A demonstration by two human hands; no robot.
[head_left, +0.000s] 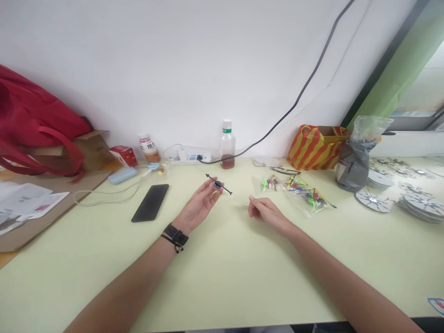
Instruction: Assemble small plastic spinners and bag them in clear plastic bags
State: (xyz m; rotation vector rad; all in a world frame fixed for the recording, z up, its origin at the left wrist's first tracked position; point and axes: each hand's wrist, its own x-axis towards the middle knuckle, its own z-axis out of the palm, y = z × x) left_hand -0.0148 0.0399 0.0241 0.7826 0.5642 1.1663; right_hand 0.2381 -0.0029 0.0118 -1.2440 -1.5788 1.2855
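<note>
My left hand (203,199) is raised above the table, its thumb and fingers closed on a small black arrow spinner (218,184). The spinner has a round hub and a thin arrow that slants down to the right, and a bit of yellow shows beneath it. My right hand (265,210) is a little way to the right, apart from the spinner, with its fingers curled in a loose fist and no object showing in it. Beyond the right hand lie clear bags of colourful small plastic parts (301,189).
A black phone (150,203) lies left of my left hand. Behind stand a drink bottle (227,148) and a power strip (190,155) with a black cable. A striped bag (314,145), a grey bag (352,164) and round discs (373,201) are at right; a red bag (38,115) is at left.
</note>
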